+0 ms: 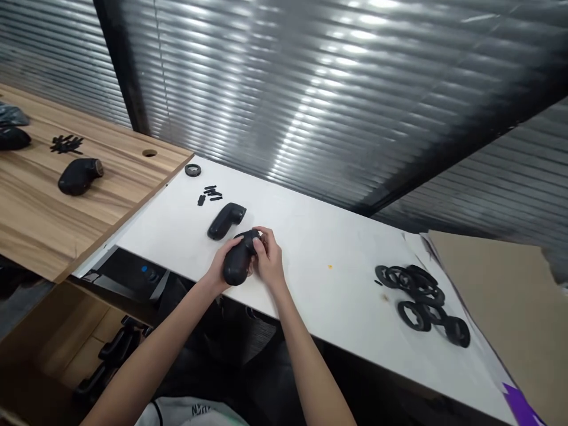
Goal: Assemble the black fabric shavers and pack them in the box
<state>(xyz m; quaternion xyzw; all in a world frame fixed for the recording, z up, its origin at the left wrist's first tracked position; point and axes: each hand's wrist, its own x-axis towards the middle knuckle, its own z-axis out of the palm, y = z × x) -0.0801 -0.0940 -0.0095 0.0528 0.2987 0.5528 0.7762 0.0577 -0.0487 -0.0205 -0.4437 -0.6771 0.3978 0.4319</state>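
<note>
A black, bent handheld housing (238,263) with a thick rounded body is held over the near edge of the white table. My left hand (218,265) wraps round its left side, thumb on top. My right hand (270,260) closes on its narrower upper end, hiding part of it. Just behind, another black bent housing (225,222) of similar shape lies on the tabletop. Several small black strips (212,193) are farther back, near a black ring (192,170).
Black rings (415,316) lie piled at the right of the white table (310,236), beside a cardboard sheet (492,296). On the wooden table (119,189) are another housing (78,176) and black strips (66,144). An open box (66,343) with black parts stands below.
</note>
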